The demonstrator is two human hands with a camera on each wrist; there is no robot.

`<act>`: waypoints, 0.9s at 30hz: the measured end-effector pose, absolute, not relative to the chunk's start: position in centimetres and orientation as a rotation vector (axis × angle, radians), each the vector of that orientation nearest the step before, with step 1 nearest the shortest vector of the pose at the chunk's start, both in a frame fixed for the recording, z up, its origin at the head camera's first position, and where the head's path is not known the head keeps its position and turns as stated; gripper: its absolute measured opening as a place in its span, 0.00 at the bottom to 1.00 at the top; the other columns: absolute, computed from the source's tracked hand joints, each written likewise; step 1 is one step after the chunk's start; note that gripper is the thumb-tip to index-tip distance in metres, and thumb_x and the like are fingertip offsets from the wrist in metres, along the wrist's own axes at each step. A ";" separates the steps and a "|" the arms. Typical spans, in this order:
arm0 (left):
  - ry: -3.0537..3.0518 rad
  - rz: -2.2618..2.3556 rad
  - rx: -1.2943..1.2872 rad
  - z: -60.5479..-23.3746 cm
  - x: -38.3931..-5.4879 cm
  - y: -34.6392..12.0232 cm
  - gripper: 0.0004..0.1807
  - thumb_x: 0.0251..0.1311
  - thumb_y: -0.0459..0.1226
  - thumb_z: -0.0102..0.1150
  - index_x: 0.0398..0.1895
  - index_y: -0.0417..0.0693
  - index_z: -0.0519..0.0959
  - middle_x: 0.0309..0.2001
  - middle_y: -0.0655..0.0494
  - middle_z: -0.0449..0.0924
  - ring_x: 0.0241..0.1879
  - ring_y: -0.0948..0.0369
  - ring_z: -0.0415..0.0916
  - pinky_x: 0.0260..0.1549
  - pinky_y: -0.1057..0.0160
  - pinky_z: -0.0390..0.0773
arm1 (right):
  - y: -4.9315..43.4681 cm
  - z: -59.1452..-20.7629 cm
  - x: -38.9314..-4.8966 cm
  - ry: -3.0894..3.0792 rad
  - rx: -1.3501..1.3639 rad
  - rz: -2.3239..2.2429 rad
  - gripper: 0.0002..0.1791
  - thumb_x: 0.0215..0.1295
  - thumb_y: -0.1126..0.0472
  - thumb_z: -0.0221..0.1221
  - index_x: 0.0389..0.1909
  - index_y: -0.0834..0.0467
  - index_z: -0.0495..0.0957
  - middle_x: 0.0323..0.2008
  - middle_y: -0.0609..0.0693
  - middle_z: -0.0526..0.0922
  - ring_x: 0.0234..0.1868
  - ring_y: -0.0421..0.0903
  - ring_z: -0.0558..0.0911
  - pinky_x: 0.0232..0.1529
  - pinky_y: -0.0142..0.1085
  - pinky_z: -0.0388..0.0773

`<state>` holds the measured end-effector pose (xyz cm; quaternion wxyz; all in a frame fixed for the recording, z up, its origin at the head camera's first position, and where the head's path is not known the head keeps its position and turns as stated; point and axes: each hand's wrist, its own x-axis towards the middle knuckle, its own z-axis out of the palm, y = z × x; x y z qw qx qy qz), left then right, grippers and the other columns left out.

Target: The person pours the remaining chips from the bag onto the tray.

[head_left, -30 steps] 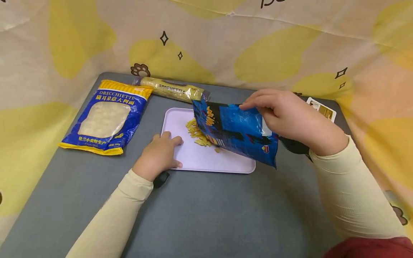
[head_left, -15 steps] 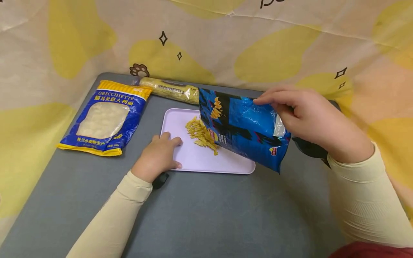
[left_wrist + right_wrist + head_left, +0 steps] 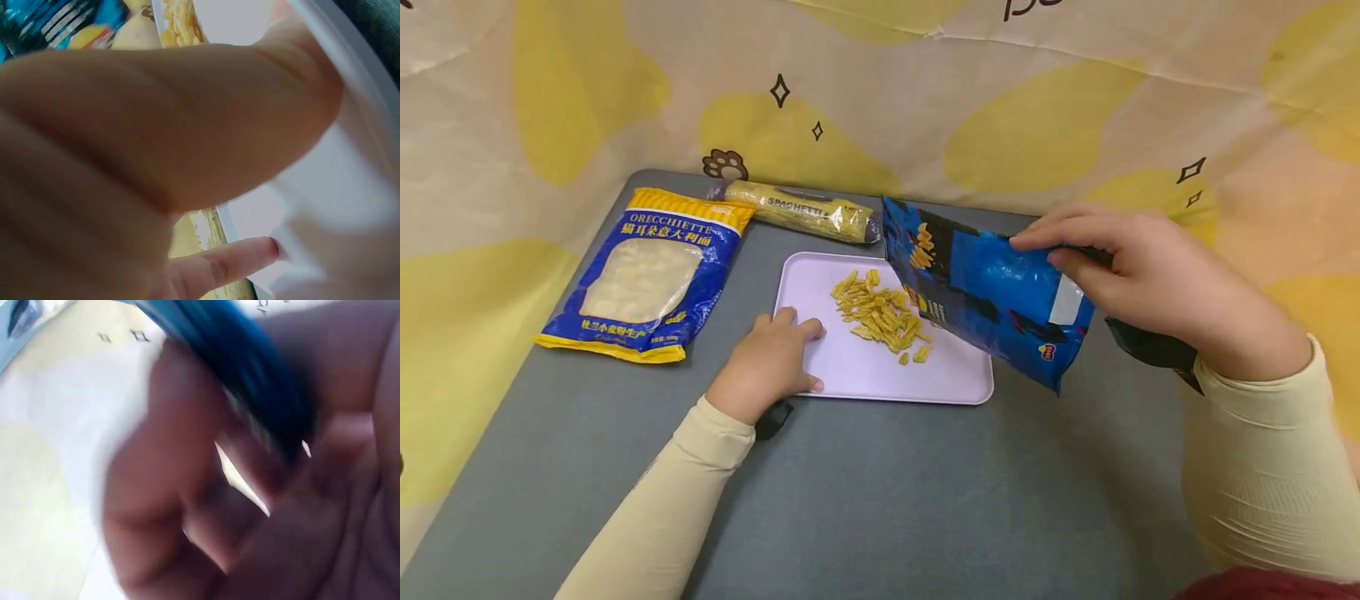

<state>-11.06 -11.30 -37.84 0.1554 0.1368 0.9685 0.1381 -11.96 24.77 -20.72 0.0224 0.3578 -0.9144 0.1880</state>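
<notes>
Two bare hands are at a pale lilac tray [image 3: 850, 371] on a grey table [image 3: 925, 500]. The left hand [image 3: 767, 362] lies at the tray's left end, fingers spread and touching it; the left wrist view adds, close up, one finger stretched over the pale surface. The right hand [image 3: 1150, 287] pinches a blue bag [image 3: 1000, 287] between thumb and fingers, tilted over the tray's right part. The right wrist view, blurred, gives the palm side of those curled fingers, hidden from the head view. Yellow pieces [image 3: 883, 317] lie heaped mid-tray; whether the bag touches the tray, I cannot tell. Only the head view shows the whole orecchiette packet [image 3: 643, 275], left of the tray, and the spaghetti packet [image 3: 805, 212], behind the tray
</notes>
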 end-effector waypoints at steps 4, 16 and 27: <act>2.775 0.398 0.401 -37.8 -11.2 -11.3 0.39 0.51 0.45 0.85 0.67 0.45 0.80 0.60 0.32 0.74 0.55 0.35 0.70 0.49 0.34 0.80 | 24.9 -20.7 -12.2 -2.823 1.018 0.568 0.22 0.71 0.76 0.61 0.59 0.53 0.87 0.56 0.50 0.86 0.41 0.45 0.77 0.37 0.27 0.69; 2.759 0.403 0.395 -38.3 -11.3 -11.4 0.40 0.52 0.45 0.84 0.69 0.47 0.79 0.62 0.33 0.72 0.56 0.35 0.69 0.50 0.33 0.80 | 23.8 -21.8 -13.7 -2.927 0.953 0.516 0.18 0.76 0.70 0.59 0.56 0.51 0.89 0.40 0.49 0.87 0.26 0.43 0.73 0.28 0.33 0.70; 2.750 0.411 0.380 -38.1 -11.3 -11.4 0.40 0.53 0.45 0.84 0.70 0.47 0.79 0.62 0.33 0.72 0.56 0.35 0.68 0.48 0.33 0.80 | 23.8 -20.6 -13.2 -2.847 0.819 0.550 0.13 0.73 0.67 0.66 0.53 0.51 0.91 0.39 0.50 0.88 0.18 0.43 0.68 0.21 0.31 0.64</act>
